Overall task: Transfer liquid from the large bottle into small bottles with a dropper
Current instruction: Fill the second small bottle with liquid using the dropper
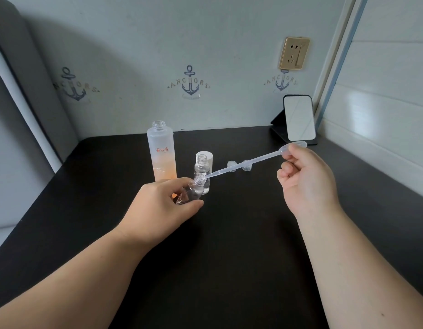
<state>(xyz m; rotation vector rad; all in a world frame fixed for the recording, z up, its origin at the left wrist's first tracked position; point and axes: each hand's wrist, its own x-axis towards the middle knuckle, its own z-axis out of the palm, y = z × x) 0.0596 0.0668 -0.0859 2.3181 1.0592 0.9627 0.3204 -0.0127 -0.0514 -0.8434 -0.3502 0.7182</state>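
Dropper [248, 163] pinched in right hand [307, 184], tip at mouth of tilted small bottle [192, 189] gripped by left hand [160, 207].

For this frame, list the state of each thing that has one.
Large bottle: upright, uncapped, partly filled with orange liquid.
Tilted small bottle: uncapped, held by left hand.
Standing small bottle: upright, uncapped.
Dropper: tip at the tilted bottle's mouth, bulb pinched by right hand.
Two small caps: off, lying on the table.
Mirror: propped upright.
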